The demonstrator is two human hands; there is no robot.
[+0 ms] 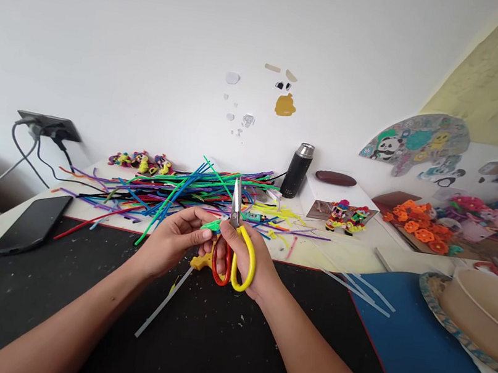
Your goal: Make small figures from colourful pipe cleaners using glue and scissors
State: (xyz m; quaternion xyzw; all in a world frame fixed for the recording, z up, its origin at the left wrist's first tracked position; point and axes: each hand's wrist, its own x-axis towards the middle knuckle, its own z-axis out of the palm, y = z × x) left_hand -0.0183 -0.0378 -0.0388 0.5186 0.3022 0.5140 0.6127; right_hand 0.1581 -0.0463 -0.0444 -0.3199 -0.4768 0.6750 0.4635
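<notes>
Head view: black mat (pixel 48 306) beneath scissors (pixel 235 209), white desk (pixel 336 256), white wall (pixel 135 38) behind.

Green piece (pixel 212 226), frame centre: mostly covered by fingers of left hand (pixel 174 241), shape not readable. Loops of scissors (pixel 236 209) partly masked by right hand (pixel 250 264). Round tray (pixel 439 318) cut by right edge; small figures (pixel 143 162), centre left, too small to identify.

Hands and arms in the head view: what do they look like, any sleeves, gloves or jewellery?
The left hand and right hand are bare, with no gloves. Both forearms are uncovered down to the picture's lower edge: no sleeves, watch or bracelet show. Rings are too small to tell.
</notes>
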